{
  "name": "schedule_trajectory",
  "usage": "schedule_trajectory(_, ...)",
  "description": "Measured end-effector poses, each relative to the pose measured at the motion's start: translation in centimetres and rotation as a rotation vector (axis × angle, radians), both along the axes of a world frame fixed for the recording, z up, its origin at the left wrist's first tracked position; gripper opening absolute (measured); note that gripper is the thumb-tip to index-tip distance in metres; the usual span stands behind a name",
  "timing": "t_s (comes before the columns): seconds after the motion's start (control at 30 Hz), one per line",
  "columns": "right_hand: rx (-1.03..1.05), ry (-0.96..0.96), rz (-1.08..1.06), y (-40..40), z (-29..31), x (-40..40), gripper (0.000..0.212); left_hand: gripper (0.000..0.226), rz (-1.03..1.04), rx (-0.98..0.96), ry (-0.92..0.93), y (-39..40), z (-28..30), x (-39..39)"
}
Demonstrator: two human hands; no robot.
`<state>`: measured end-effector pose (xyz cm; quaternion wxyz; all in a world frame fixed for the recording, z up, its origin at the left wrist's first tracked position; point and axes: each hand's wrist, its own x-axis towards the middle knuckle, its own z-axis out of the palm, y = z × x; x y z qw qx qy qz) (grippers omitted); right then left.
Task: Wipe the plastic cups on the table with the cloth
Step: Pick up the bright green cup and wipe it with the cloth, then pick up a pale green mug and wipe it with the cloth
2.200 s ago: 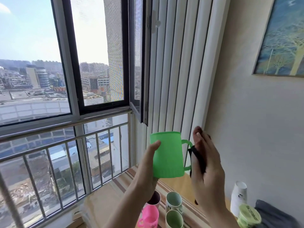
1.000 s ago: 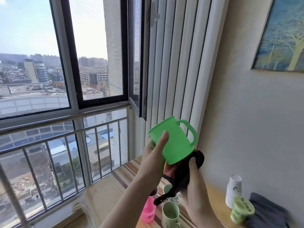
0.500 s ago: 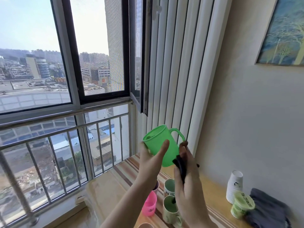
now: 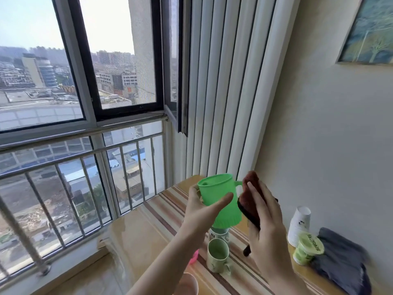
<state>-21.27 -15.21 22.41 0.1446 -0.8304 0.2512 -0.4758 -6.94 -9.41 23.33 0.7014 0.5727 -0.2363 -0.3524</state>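
My left hand (image 4: 202, 207) grips a bright green plastic cup (image 4: 221, 196) in the air above the table, thumb across its side, mouth tilted up and left. The cup's handle points right. My right hand (image 4: 263, 222) holds a dark brown cloth (image 4: 249, 196) pressed against the handle side of the cup. Below, on the striped table (image 4: 168, 209), stand a pale green cup (image 4: 218, 255) and a second one (image 4: 220, 232) partly behind the green cup. A pink cup (image 4: 194, 257) peeks out behind my left forearm.
A stack of white paper cups (image 4: 298, 224), a green lidded tub (image 4: 308, 248) and a folded grey cloth (image 4: 340, 260) sit at the table's right by the wall. A railed window (image 4: 85, 167) and white vertical blinds (image 4: 223, 103) stand behind the table. Another cup rim (image 4: 188, 283) shows at the bottom edge.
The view tilted down. The green cup turned more upright with its handle to the right, and my right hand moved the cloth from the cup's underside to its handle side.
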Motion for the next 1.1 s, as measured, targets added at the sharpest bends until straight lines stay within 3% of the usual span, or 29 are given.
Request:
schedule_trajectory(0.07,0.079,0.076,0.035,-0.7,-1.7,-0.8,0.081,0.08,-0.016,0.029,-0.02,-0.4,-1.5,-0.7)
schedule_trajectory(0.17,0.194,0.208,-0.008,-1.2,-6.0,-3.5,0.071,0.067,-0.031,0.086,-0.05,-0.4,-4.8,-1.2)
schedule_trajectory(0.3,0.52,0.114,-0.17,-1.2,-10.4,-6.3,0.03,0.069,-0.099,0.232,-0.172,0.3,-11.5,-3.3)
schedule_trajectory(0.43,0.753,0.065,-0.22,-1.7,-14.1,-8.0,0.027,0.077,-0.192,0.428,-0.241,1.2,-18.7,-6.6)
schedule_trajectory(0.67,0.83,0.135,-0.288,-2.4,-19.3,-9.9,0.035,0.08,-0.35,0.601,-0.361,2.3,-27.4,-9.0)
schedule_trajectory(0.93,0.922,0.144,-0.269,-3.4,-21.3,-8.6,0.038,0.076,-0.46,0.65,-0.485,1.5,-30.8,-7.5)
schedule_trajectory(1.03,0.914,0.158,-0.271,-4.4,-21.2,-8.1,0.037,0.105,-0.526,0.715,-0.548,1.7,-31.2,-6.1)
schedule_trajectory(1.1,0.908,0.165,-0.271,-5.1,-21.0,-7.7,0.038,0.108,-0.485,0.653,-0.627,1.5,-31.0,-5.1)
